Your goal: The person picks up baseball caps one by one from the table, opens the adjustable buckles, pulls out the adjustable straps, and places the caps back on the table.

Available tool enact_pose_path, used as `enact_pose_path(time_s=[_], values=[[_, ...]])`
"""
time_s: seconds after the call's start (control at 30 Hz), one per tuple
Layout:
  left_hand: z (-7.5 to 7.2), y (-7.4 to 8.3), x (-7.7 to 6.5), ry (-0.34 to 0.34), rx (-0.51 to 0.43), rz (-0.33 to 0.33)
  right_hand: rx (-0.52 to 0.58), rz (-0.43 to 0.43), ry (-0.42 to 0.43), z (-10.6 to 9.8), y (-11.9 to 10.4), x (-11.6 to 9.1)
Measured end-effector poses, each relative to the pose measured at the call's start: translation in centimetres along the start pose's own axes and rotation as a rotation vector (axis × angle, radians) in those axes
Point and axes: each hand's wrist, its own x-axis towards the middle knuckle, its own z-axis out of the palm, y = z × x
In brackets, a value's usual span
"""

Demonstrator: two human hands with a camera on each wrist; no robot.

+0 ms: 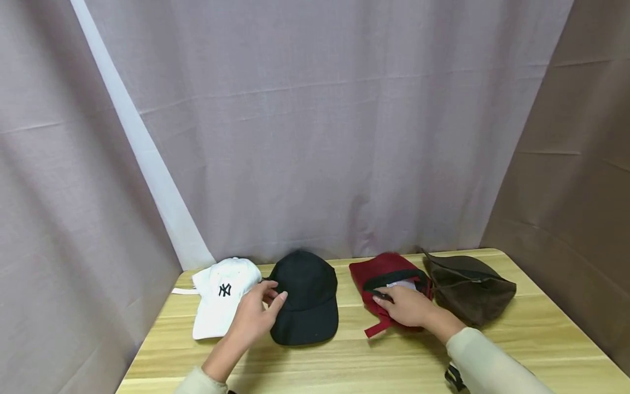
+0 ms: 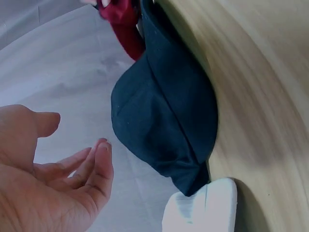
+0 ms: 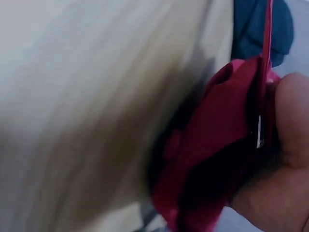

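Observation:
My right hand grips the red cap at its opening, with the thumb over the dark inner band. The cap is tipped so that its inside shows, and a red strap hangs toward the front. In the right wrist view, the thumb lies against the red cloth. My left hand hovers by the left side of a black cap, fingers loosely bent around nothing. A gap separates those fingers from the black cap in the left wrist view. The black cap's brim points toward me.
A white cap with a black logo lies left of the black cap. Beside the red cap, a dark brown hat sits at the right. All rest on a wooden table, and grey curtains hang close behind its back edge.

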Motion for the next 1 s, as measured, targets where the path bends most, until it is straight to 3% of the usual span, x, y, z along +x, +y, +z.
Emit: enact_pose_path(time_s=[0.1,0.2,0.37,0.57,0.67,0.77,1.0], values=[[0.4,0.4,-0.1,-0.016,-0.014,0.018,-0.073,0.025,0.117,-0.8,-1.0,0.1],[0.9,0.8,-0.2,-0.038,-0.037,0.031,-0.034,0.075,0.193,-1.7,-2.0,0.2],[1.8,1.4,-0.3,-0.113,-0.052,0.082,0.284,0.155,0.273,-3.2,-4.1,0.2],[2.8,2.7,-0.2,-0.192,-0.109,0.146,0.693,0.318,0.336,-4.7,-6.5,0.2],[3.3,3.3,0.0,-0.218,-0.127,0.166,0.795,0.355,0.344,-5.1,-7.2,0.3],[3.7,3.8,0.1,-0.240,-0.144,0.184,0.759,0.330,0.347,-5.5,-7.7,0.5],[3.9,6.0,0.9,-0.221,-0.162,0.262,0.499,0.188,0.360,-5.7,-8.6,0.9]])
